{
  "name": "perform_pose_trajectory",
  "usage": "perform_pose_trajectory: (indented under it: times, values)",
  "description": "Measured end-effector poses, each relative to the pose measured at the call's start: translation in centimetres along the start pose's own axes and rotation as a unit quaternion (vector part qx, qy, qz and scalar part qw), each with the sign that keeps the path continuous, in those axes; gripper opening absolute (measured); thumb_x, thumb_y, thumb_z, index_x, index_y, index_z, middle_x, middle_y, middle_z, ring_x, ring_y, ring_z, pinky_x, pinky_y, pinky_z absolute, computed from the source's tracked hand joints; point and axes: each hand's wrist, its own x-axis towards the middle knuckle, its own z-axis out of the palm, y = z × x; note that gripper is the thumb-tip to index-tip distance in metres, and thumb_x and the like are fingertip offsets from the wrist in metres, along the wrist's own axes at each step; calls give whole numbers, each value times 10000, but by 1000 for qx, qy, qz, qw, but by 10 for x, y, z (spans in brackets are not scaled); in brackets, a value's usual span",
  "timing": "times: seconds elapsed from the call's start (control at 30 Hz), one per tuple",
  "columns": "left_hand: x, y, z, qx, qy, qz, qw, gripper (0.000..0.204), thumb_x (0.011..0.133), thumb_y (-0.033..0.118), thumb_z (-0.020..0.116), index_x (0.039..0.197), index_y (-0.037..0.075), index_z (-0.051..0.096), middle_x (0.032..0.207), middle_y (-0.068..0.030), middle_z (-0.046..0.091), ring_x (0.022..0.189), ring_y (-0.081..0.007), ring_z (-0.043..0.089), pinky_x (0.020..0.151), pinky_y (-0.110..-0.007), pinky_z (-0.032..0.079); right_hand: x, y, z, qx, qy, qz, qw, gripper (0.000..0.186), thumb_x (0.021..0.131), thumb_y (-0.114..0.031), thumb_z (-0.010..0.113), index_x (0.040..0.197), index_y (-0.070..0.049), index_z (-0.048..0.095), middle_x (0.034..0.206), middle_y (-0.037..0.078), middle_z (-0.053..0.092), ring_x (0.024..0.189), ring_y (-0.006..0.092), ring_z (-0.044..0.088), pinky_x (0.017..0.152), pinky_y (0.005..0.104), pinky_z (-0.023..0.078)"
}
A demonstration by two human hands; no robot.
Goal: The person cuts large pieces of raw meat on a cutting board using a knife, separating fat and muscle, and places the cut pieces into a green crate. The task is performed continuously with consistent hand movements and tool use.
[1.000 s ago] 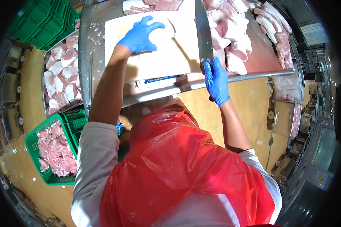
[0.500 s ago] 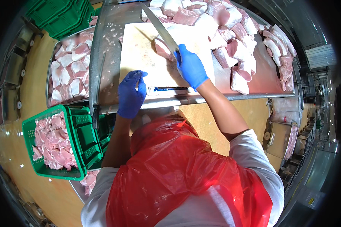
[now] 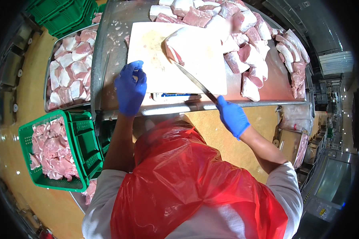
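Grasping a knife (image 3: 194,81) by its handle in the right hand (image 3: 232,116), at the near edge of the worktop (image 3: 276,85). Sloping the blade far and left across the board (image 3: 147,44), with its tip at the near left end of the meat (image 3: 180,44). Leaving the meat far and left of the right grip, but right and slightly far of the left hand (image 3: 131,89): nearer to the left, reached from the right only through the blade. Holding nothing visible in the left, with half-curled fingers by the board's left edge. Hard to tell any contact with the board there, or between tip and meat. Washed out by glare on the meat's right side, so impossible to read its long axis surely. Impossible, too, to identify a white and blue item (image 3: 179,95) half hidden under the board's near edge.
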Motion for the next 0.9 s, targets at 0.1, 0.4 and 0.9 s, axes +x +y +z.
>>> perform_pose_trajectory:
  times: [0.1, 0.4, 0.9]
  values:
    - [9, -26, 48, -104, 89, 200, 970, 226, 823, 4, 687, 1046, 8, 654, 864, -158, 688, 784, -283, 690, 705, -371, 541, -15, -3, -16, 21, 69, -7, 997, 134, 1004, -147, 492, 1064, -35, 451, 852, 275, 644, 745, 480, 638, 618, 563, 495]
    - [50, -19, 107, -138, -6, -205, 969, 173, 733, 99, 732, 827, -26, 657, 699, -132, 672, 609, -191, 641, 600, -327, 529, 78, -66, -9, 134, 196, -44, 970, 145, 982, -83, 482, 1075, 8, 417, 848, 315, 632, 760, 496, 634, 615, 565, 492]
    - [39, -39, 89, -119, 37, -184, 975, 164, 736, 60, 752, 831, -2, 633, 755, -45, 647, 704, -106, 612, 682, -280, 539, 95, -62, 2, -10, 57, -75, 996, 165, 944, -81, 490, 1067, 20, 445, 822, 269, 677, 773, 450, 681, 659, 526, 546]
